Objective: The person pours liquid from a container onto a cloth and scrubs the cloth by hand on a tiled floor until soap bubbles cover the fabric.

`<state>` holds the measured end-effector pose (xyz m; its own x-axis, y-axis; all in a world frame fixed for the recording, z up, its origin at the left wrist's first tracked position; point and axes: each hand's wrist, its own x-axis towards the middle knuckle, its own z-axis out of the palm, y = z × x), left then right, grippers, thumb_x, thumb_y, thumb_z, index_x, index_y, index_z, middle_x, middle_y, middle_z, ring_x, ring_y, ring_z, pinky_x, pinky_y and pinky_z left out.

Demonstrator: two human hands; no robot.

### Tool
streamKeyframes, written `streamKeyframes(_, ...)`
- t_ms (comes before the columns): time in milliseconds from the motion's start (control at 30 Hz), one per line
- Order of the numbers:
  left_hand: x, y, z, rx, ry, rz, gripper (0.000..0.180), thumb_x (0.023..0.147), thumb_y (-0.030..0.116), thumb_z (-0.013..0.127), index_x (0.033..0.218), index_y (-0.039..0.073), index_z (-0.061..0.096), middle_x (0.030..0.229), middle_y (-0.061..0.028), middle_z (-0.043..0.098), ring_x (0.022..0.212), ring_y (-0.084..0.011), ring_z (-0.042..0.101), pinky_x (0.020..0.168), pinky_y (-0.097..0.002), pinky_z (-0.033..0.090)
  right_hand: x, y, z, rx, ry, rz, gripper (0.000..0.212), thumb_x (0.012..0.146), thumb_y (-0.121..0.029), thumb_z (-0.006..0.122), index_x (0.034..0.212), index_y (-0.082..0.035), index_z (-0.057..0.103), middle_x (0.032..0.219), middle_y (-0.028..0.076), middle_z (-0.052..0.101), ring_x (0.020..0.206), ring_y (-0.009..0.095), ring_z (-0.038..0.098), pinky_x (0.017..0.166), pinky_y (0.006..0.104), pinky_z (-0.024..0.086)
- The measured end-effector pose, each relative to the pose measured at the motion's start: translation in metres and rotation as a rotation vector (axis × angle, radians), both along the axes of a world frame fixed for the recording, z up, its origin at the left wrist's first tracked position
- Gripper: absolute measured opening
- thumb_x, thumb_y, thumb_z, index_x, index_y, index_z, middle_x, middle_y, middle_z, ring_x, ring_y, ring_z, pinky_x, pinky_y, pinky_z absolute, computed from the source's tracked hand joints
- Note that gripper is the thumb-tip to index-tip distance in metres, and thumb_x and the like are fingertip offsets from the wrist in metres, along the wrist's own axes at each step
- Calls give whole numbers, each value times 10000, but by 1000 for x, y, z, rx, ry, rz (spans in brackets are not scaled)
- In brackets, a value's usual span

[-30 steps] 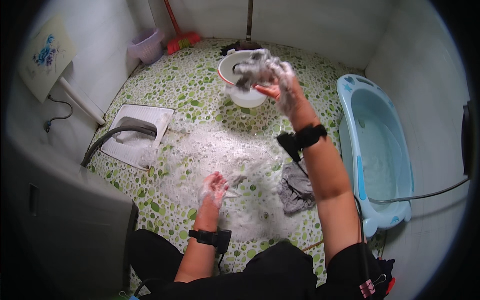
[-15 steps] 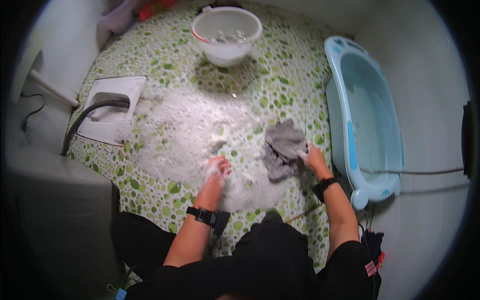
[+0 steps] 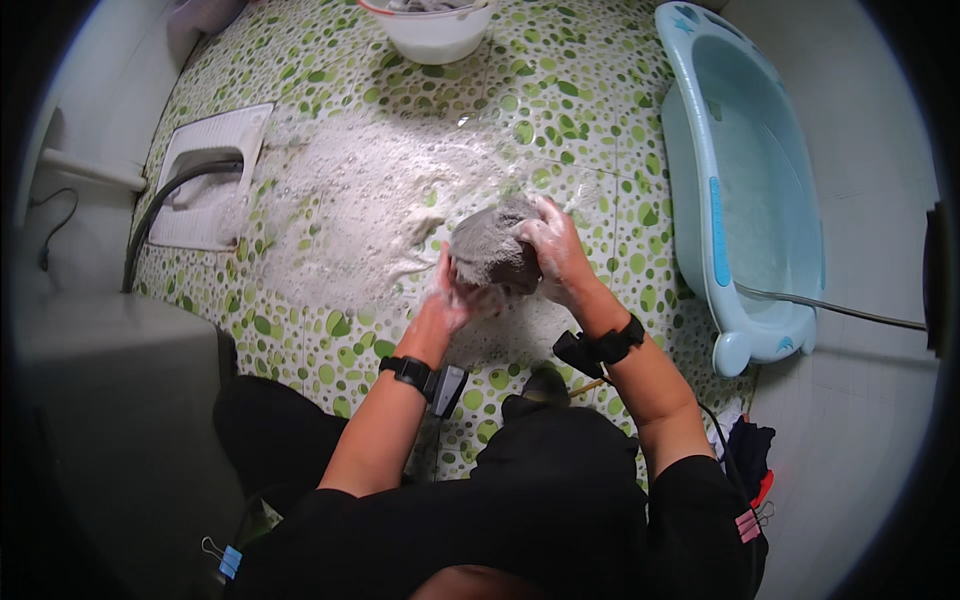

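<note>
A wet grey cloth [image 3: 490,242], bunched into a rounded bundle, is held between my two hands above the foamy floor. My left hand [image 3: 452,300] supports its lower left side, with suds on the skin and part of the fingers hidden beneath the bundle. On the upper right side, my right hand [image 3: 556,252] grips the fabric, its fingers coated in foam. White suds [image 3: 345,220] spread over the green-and-white pebble-patterned floor [image 3: 570,105] to the left of the cloth.
A light blue baby bathtub [image 3: 718,235] stands along the right wall, a thin hose running into it. At the far side is a white basin [image 3: 437,42] with cloth inside. A squat toilet [image 3: 205,218] with a dark hose lies left, beyond a grey boxy object [image 3: 120,370].
The grey cloth was lying spread on the floor at the right under my right hand. Now it is lifted, bunched and moved left, and my formerly empty left hand has joined it.
</note>
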<state>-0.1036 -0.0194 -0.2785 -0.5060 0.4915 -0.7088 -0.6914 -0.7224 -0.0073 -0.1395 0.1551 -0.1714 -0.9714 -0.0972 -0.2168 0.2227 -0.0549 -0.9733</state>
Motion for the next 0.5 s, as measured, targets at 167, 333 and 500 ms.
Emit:
streamKeyframes(167, -23, -17, 38, 29, 276, 273, 655, 908, 549, 418, 1371, 84, 404, 1342, -123, 492, 1217, -328, 477, 1063, -507, 340, 1, -11, 53, -286, -1, 35, 415, 773, -49, 532, 1182, 19, 508, 1003, 41, 560, 813, 62, 505, 745, 212, 438)
streamKeyframes(333, -19, -40, 34, -578, 367, 341, 398, 882, 348, 611, 1144, 60, 533, 920, -61, 597, 793, -188, 580, 697, -346, 490, -48, 36, -24, 226, 96, -91, 352, 785, -82, 565, 1131, -44, 516, 976, 52, 563, 746, 112, 541, 638, 251, 487)
streamKeyframes(500, -6, -20, 26, -1073, 402, -21, 319, 806, 291, 704, 941, 22, 602, 718, -32, 569, 585, -125, 532, 568, -274, 455, -50, 79, -119, 1253, 228, 158, 314, 797, -231, 605, 1052, -50, 620, 972, 219, 645, 851, 359, 634, 797, 416, 504)
